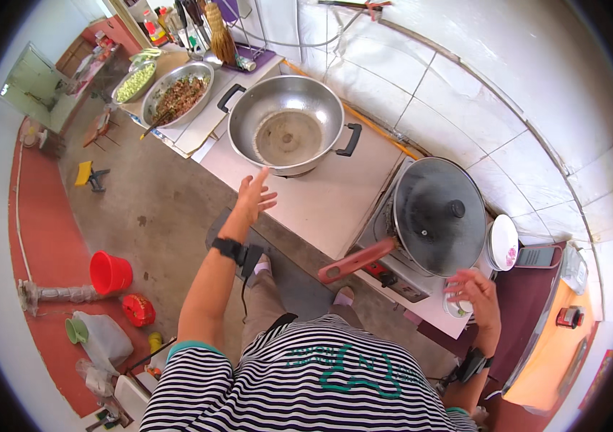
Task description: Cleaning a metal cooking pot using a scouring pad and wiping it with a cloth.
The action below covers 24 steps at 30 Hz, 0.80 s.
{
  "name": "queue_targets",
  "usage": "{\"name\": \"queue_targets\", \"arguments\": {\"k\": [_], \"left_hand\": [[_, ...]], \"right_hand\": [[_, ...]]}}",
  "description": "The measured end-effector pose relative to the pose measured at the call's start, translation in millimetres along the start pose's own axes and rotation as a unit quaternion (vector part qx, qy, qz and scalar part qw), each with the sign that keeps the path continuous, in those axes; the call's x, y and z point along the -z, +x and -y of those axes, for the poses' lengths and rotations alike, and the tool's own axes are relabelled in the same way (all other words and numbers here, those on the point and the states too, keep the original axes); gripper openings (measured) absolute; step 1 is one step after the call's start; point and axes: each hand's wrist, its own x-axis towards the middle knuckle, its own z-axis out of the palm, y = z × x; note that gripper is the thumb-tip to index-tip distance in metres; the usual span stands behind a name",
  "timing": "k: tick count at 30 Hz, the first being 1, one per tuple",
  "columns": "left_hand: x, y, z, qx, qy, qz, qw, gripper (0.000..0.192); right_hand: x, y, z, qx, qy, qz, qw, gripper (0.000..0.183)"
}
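My left hand (255, 197) is held in the air with spread fingers in front of a wide steel wok (287, 129) with two black handles. That wok has a little residue or liquid at its bottom. My right hand (476, 297), slightly blurred with bent fingers, hovers by a small white bowl (455, 306) at the counter's right corner; I see nothing in its grip. Between my hands, a frying pan with a reddish handle (358, 260) sits on a gas stove (393, 281). A fogged glass lid (436, 216) with a black knob covers the pan.
A steel basin of minced filling (182, 100) with chopsticks and a bowl of chopped greens (135, 83) stand at the counter's far left. Stacked white plates (502, 243) and a phone (538, 256) lie right of the stove. A red bucket (110, 272) is on the floor.
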Motion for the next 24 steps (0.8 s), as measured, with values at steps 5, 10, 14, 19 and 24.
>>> {"name": "queue_targets", "arguments": {"k": [5, 10, 14, 19, 24], "left_hand": [[19.6, 87.5, -30.0, 0.128, -0.097, 0.222, 0.962, 0.067], [15.5, 101.7, -11.1, 0.118, -0.121, 0.245, 0.955, 0.044], [38.8, 90.6, -2.3, 0.113, -0.132, 0.268, 0.948, 0.051], [62.8, 58.9, -19.9, 0.130, -0.093, 0.254, 0.954, 0.055], [75.9, 64.6, -9.1, 0.149, -0.095, 0.262, 0.949, 0.057]], "right_hand": [[-115.7, 44.7, 67.1, 0.058, -0.071, -0.027, 0.995, 0.031], [-223.2, 98.4, 86.9, 0.034, -0.091, 0.056, 0.994, 0.033], [-296.0, 154.3, 89.2, 0.126, -0.259, 0.080, 0.954, 0.040], [-352.2, 243.5, 44.7, 0.236, -0.493, 0.130, 0.827, 0.053], [-393.3, 326.7, -6.1, 0.024, -0.668, 0.223, 0.710, 0.065]]}}
